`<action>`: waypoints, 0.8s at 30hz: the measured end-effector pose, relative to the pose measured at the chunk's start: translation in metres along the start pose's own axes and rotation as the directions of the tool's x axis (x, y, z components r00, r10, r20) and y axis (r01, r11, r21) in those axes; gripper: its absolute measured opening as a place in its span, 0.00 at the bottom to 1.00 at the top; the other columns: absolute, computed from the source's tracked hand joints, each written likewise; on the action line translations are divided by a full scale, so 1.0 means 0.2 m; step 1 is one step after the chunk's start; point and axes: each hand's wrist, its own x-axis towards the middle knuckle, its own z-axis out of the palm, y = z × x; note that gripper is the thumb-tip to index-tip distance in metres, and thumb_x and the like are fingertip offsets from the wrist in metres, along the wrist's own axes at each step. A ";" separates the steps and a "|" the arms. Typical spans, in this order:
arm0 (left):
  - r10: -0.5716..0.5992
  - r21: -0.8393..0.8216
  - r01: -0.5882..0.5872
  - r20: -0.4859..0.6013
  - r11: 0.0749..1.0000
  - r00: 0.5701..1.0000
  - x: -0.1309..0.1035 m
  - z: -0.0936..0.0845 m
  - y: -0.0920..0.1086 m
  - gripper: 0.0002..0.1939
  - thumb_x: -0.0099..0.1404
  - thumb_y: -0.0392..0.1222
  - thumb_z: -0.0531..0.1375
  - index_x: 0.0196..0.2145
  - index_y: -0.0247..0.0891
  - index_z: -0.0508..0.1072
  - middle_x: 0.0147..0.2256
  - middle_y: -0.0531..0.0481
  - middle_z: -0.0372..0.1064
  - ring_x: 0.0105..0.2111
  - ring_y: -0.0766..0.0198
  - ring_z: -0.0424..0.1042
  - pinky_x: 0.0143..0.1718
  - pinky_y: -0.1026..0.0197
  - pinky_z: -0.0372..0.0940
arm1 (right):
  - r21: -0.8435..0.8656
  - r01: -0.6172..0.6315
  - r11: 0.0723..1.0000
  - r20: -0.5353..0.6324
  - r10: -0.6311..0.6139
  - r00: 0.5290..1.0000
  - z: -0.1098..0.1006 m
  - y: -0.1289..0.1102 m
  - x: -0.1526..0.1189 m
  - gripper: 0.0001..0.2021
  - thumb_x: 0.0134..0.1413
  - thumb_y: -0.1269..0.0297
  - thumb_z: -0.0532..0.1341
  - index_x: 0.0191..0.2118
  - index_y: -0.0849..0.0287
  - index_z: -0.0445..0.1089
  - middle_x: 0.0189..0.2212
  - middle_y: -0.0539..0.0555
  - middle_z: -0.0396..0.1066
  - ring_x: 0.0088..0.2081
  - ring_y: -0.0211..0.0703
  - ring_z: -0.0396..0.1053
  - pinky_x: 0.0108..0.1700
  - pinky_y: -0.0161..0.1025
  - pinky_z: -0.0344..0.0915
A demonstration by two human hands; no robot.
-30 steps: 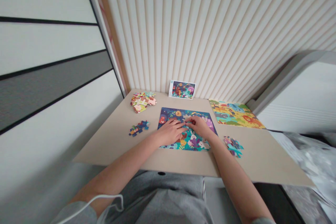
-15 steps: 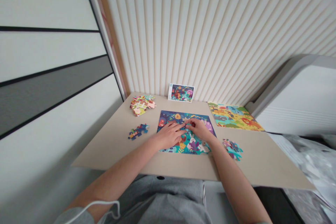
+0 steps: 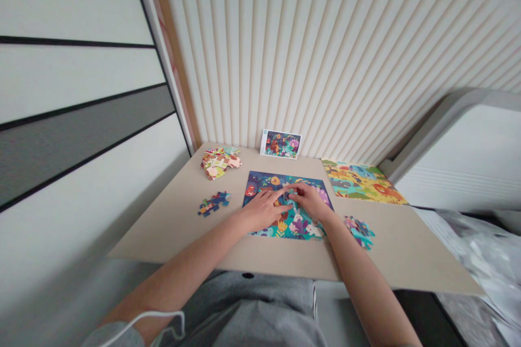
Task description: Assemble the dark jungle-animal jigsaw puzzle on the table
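Observation:
A dark blue and teal jigsaw puzzle (image 3: 293, 227) with animals and plants lies flat on the table, its middle partly covered by my hands. My left hand (image 3: 264, 209) rests over its left half, fingers spread and stretched toward the centre. Over the right half, my right hand (image 3: 308, 198) has its fingers curled into a pinch, its tips pressing on a small puzzle piece (image 3: 290, 195) mostly hidden by them. The fingertips of both hands nearly meet. Loose puzzle pieces lie at left (image 3: 214, 204) and beside my right forearm (image 3: 359, 233).
A bigger heap of puzzle pieces (image 3: 220, 162) sits at the table's back left. The picture card (image 3: 281, 144) leans against the ribbed wall. At the back right lies a yellow animal puzzle (image 3: 362, 181). Clear plastic wrapping (image 3: 480, 249) is beyond the table's right edge.
My left fingers have spread a little wider, with the index finger reaching closer to my right fingertips. My right hand stays pinched at nearly the same spot.

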 end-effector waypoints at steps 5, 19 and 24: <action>0.020 -0.031 -0.019 0.038 0.999 0.999 0.00 -0.02 0.01 0.21 0.73 0.45 0.56 0.62 0.60 0.66 0.73 0.52 0.33 0.62 0.45 0.61 0.64 0.42 0.50 | 0.066 -0.048 0.997 0.013 0.047 0.999 -0.01 -0.01 -0.01 0.14 0.56 0.58 0.64 0.46 0.57 0.77 0.28 0.49 0.67 0.29 0.40 0.62 0.32 0.37 0.60; 0.014 0.001 -0.014 0.017 1.000 1.000 0.01 -0.02 0.01 0.21 0.71 0.45 0.57 0.60 0.60 0.68 0.72 0.52 0.41 0.63 0.46 0.60 0.64 0.42 0.50 | 0.179 -0.082 0.980 0.052 0.074 0.996 -0.04 -0.07 -0.02 0.13 0.57 0.53 0.64 0.39 0.57 0.73 0.31 0.50 0.72 0.30 0.40 0.66 0.35 0.37 0.64; 0.026 0.030 -0.026 -0.014 0.999 1.000 0.00 0.01 0.00 0.23 0.69 0.44 0.60 0.60 0.61 0.67 0.71 0.51 0.44 0.62 0.46 0.61 0.64 0.42 0.52 | 0.308 -0.123 0.944 -0.058 0.147 0.987 -0.07 -0.06 -0.01 0.18 0.54 0.48 0.66 0.41 0.58 0.70 0.29 0.50 0.69 0.28 0.38 0.64 0.32 0.36 0.64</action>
